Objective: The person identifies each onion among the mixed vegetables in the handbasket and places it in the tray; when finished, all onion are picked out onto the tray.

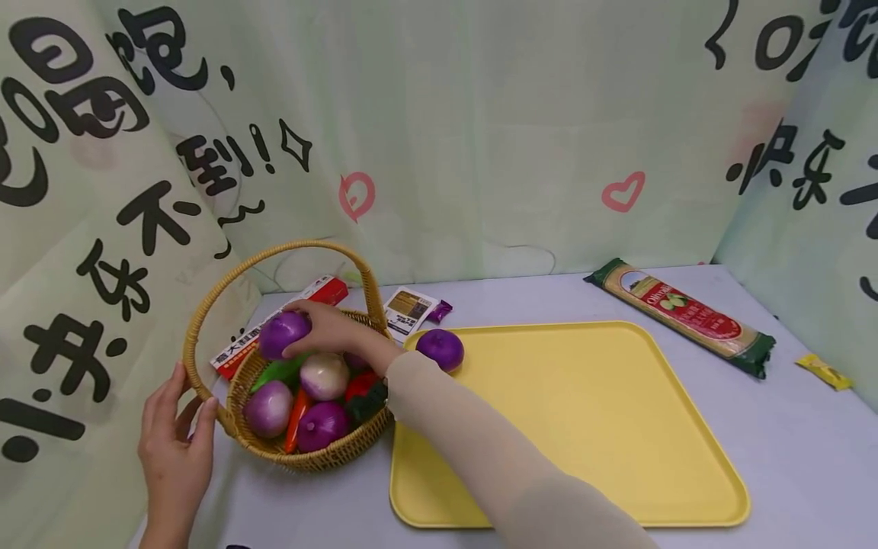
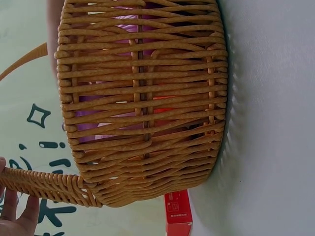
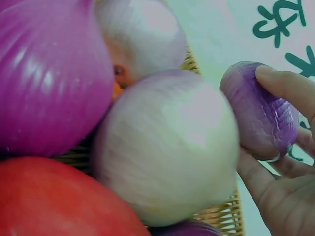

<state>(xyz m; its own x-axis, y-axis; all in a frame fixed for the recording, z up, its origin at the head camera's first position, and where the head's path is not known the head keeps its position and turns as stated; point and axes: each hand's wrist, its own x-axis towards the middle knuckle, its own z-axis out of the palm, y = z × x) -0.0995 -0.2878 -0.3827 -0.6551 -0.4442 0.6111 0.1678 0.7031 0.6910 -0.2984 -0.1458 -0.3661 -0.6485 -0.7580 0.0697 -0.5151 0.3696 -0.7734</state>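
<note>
My right hand (image 1: 329,329) grips a purple onion (image 1: 284,335) over the back left of a wicker basket (image 1: 336,456). In the right wrist view, the thumb and fingers lie round this onion (image 3: 261,113), beside a pale onion (image 3: 167,147) in the basket. At the basket's left, my left hand (image 1: 174,450) holds the lower end of the arched handle (image 1: 195,343); its fingertips (image 2: 32,209) show against the handle in the left wrist view. Inside the basket are several onions, a red-orange pepper (image 1: 296,419), a green vegetable (image 1: 280,372) and a red, tomato-like one (image 1: 360,385).
A yellow tray (image 1: 569,427) lies right of the basket, with another purple onion (image 1: 440,349) at its back left corner. Behind the basket are a red-and-white box (image 1: 325,291) and a white packet (image 1: 408,309). A noodle pack (image 1: 679,313) and a yellow sachet (image 1: 823,371) lie at the right.
</note>
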